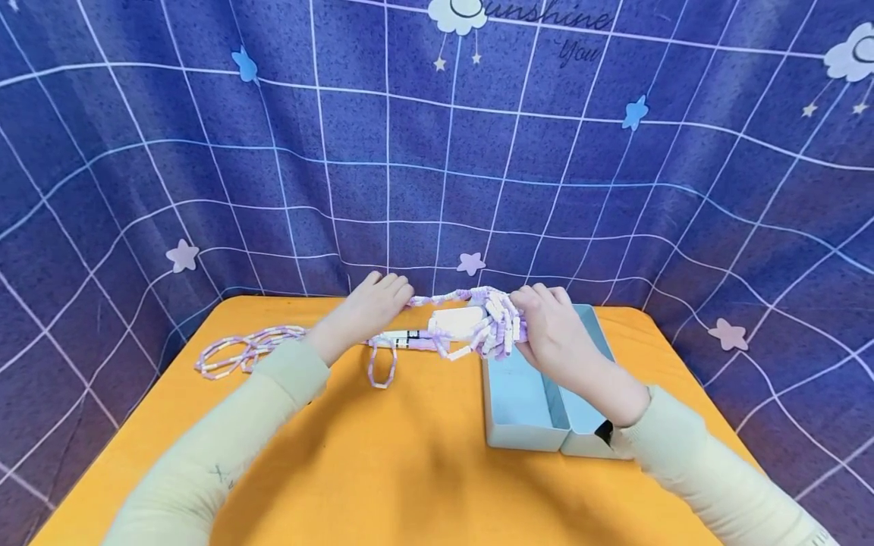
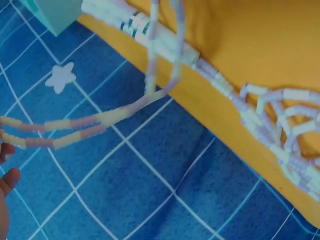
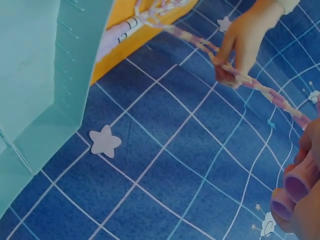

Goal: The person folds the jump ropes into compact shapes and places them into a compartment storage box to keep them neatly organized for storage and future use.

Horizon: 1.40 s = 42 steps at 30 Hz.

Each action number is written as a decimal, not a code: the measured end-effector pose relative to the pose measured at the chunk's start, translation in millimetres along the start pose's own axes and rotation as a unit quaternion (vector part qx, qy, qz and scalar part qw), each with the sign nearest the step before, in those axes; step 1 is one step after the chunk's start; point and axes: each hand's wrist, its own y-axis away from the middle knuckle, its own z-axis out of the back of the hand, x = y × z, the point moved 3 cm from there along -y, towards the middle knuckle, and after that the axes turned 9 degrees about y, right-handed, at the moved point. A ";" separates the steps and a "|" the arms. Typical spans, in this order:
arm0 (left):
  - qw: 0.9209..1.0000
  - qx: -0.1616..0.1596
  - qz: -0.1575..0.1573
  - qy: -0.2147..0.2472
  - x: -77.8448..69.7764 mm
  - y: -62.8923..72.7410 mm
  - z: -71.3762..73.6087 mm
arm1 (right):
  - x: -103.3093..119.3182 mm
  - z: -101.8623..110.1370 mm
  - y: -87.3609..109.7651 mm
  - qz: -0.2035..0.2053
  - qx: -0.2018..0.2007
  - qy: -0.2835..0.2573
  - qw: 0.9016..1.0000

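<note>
My left hand (image 1: 372, 311) pinches a strand of a purple-and-white beaded jump rope (image 1: 501, 326), raised above the table's far side. The strand runs across to my right hand (image 1: 553, 330), which grips that rope's handles; their hollow purple ends (image 3: 297, 185) stick out of the fist in the right wrist view. Several loops bunch up beside the right hand, around a white handle part (image 1: 457, 322). Beneath the stretched strand, a second pair of handles (image 1: 403, 341) with black-and-white bands lies on the table. In the left wrist view, only fingertips (image 2: 9, 182) of the left hand show.
Beaded rope coils (image 1: 246, 353) lie at the table's left. Two pale blue bins (image 1: 526, 437) stand side by side under the right forearm. An orange cloth (image 1: 382, 470) covers the table, and a blue grid-patterned curtain (image 1: 410, 189) hangs behind it.
</note>
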 end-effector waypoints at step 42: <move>0.998 0.038 -0.059 0.007 -114.4 13.9 34.2 | -27.9 -9.2 2.1 -0.154 0.004 0.201 0.967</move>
